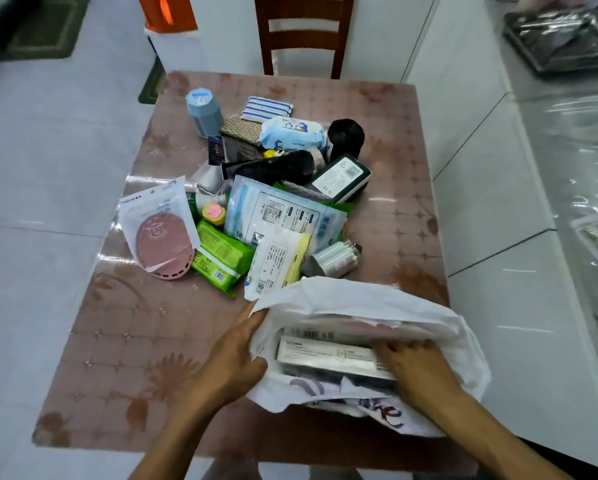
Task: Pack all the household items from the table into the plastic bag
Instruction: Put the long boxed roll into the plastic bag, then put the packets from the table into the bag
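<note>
lying on its side at the near right edge of the bench (124, 341), a white plastic bag (360, 299) faces its mouth up toward the camera. the left hand (235, 358) pinches the bag's left rim between thumb and fingers, apparently to keep the mouth spread so things can slide in. the right hand (412, 362) reaches inside, fingers curled over the end of a long pale box (325, 353), seemingly settling it flat against the bottom. another flat packet (its label unreadable) lies behind the box inside the bag. the bag is thin, crinkled and soft, with purple lettering on its lower fold, so it likely collapses unless held.

just beyond the bag's mouth sits the unpacked heap: a white and yellow packet (277, 261) touching the bag's edge, a green wipes pack (221, 258), a pink round item in a clear pouch (162, 233), a large pale blue packet (280, 216), a dark green box (341, 178), a blue wipes pack (292, 133), a black roll (346, 136) and a grey-blue canister (204, 112). most of the packing looks yet to be done. a wooden chair (304, 32) stands at the far end.
</note>
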Motion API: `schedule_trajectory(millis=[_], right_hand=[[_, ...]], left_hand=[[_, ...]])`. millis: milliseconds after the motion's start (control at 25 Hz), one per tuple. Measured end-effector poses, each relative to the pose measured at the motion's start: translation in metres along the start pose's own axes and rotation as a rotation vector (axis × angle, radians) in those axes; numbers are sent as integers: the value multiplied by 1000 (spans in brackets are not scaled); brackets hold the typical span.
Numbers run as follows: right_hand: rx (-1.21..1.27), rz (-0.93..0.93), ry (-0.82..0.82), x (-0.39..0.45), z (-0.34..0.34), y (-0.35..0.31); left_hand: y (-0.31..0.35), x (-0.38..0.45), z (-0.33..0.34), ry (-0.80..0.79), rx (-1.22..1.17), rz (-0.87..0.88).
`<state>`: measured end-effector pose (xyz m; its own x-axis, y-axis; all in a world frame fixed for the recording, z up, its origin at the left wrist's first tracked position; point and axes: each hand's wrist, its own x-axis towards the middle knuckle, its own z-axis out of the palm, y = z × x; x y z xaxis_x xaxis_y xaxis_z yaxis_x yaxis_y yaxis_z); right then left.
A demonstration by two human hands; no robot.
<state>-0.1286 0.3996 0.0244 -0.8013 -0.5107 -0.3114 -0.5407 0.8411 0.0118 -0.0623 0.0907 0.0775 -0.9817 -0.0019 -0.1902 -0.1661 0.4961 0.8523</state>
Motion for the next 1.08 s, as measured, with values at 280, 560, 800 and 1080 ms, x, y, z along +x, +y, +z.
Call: schedule_trajectory(millis=[280, 560, 800, 1080], right_hand=[[-66, 39, -169, 5, -18, -13], [306, -247, 344, 139, -135, -103], [-622, -645, -10, 223, -88, -127], [633, -101, 352, 121, -164, -42]], left_hand=[[6, 3, 13, -29, 37, 34], [1, 9, 19, 11, 185, 3], [-5, 11, 21, 13, 149, 25], [-19, 6, 19, -38, 55, -89]])
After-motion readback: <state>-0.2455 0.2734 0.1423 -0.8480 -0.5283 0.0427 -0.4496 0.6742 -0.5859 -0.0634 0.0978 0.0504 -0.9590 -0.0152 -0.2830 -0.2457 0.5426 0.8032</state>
